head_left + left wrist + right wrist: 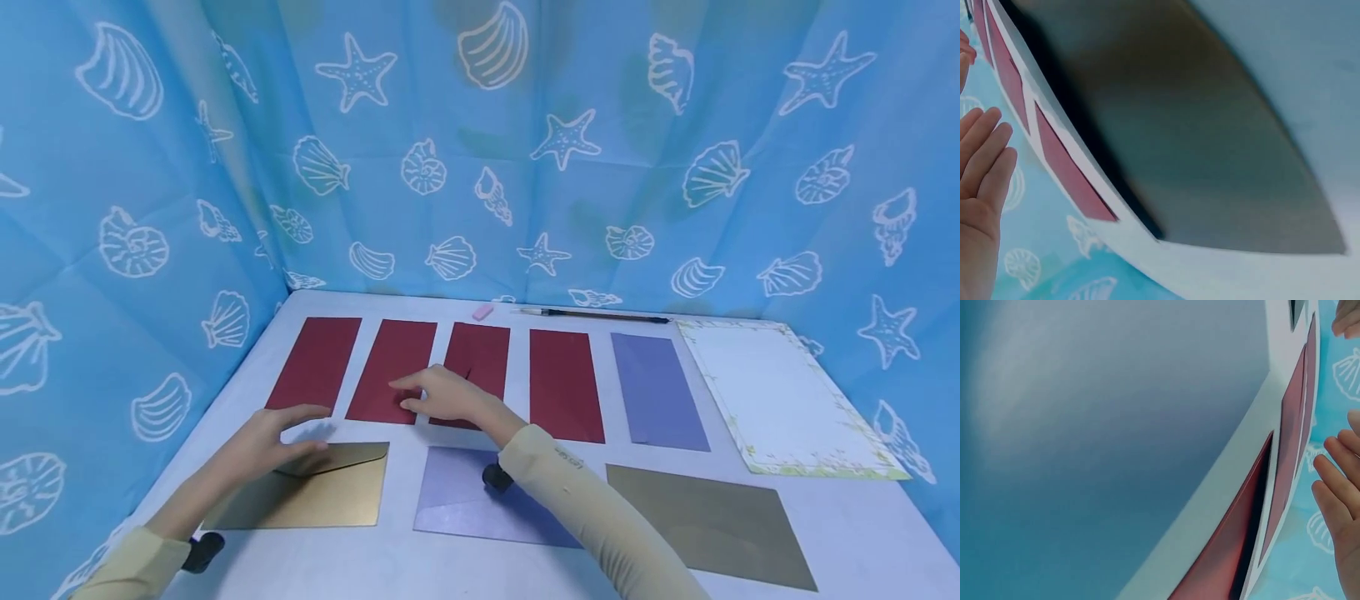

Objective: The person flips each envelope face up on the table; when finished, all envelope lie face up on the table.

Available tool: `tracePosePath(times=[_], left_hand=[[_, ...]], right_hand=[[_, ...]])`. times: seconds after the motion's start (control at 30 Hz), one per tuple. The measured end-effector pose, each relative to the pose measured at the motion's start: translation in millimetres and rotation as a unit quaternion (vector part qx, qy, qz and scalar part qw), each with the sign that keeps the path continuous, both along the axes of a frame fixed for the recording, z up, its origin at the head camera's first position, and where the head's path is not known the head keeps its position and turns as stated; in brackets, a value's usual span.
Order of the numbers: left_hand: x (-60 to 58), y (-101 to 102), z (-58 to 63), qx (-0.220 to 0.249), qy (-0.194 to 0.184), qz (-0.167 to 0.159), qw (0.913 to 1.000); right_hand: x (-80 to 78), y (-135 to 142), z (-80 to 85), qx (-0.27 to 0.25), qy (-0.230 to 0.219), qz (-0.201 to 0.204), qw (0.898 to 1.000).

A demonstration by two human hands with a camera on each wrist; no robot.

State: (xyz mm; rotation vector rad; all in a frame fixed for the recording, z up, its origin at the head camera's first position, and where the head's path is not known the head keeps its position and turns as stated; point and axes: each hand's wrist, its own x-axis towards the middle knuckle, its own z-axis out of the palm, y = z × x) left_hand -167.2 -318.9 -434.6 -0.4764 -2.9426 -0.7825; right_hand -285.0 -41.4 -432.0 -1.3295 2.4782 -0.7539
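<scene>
Several red envelopes point(318, 358) lie in a row across the back of the white table. My right hand point(452, 395) hovers over the middle ones, its fingers loosely bent and holding nothing. My left hand point(262, 442) is above a gold envelope point(345, 493) at front left, fingers extended and thumb apart, also holding nothing. The gold envelope's flap edge shows, partly covered by that hand. Under the right forearm lies a lavender envelope point(457, 500), which also fills much of the right wrist view. The left hand's straight fingers point(991, 156) show in the left wrist view.
A second lavender envelope point(660, 392) ends the back row. At front right is a darker gold envelope point(712, 525). Flower-bordered paper point(787, 400) lies far right. A brush point(600, 314) and a pink eraser point(483, 312) sit along the back edge, before a blue shell-patterned curtain point(420, 100).
</scene>
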Motion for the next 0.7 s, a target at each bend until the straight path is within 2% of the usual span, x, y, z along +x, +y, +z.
tracePosePath(times=[0.27,0.47,0.63,0.7], left_hand=[[0.5,-19,-0.6,-0.015,0.016,0.042,0.9989],[-2.8,-40,-1.2,-0.023,0.013,0.065,0.9975],[-10.2,-50,-1.6,-0.041,0.017,0.06,0.9972],[-15.6,-52,-2.4,-0.051,0.021,0.048,0.9973]], right_hand=[[5.6,-25,-2.4,-0.054,0.001,-0.006,0.999],[10.3,-56,-3.2,-0.054,0.013,-0.011,0.998],[14.9,-76,-7.5,-0.031,0.015,0.0,0.999],[17.0,-83,-8.5,-0.019,0.015,0.004,1.0]])
